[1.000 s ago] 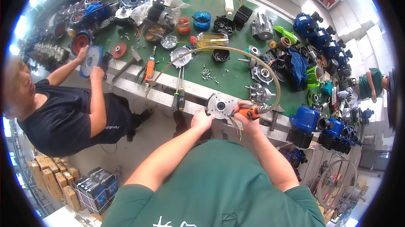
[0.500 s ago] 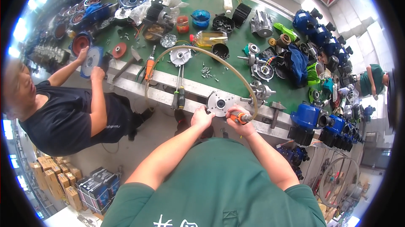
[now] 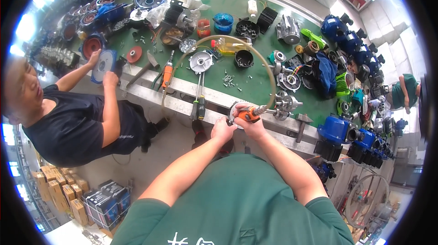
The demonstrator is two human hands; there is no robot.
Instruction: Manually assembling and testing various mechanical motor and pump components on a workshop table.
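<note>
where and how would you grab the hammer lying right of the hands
I'd grip the hammer around its handle, coming from the near side: its head points away across the bench and the handle runs back toward the person. The right hand looks nearer, but would first need to release the orange tool.

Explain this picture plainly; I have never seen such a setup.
No robot here: a person works bare-handed, filmed by a wide fisheye camera on their own head, looking down, so straight edges bend. The right hand grips an orange tool; the left hand is at the edge of a round metal plate, mostly hidden. On the green-topped bench lie loose bolts, a silver flange, two screwdrivers and a hammer. To the left, a co-worker holds a blue-edged plate.
</note>
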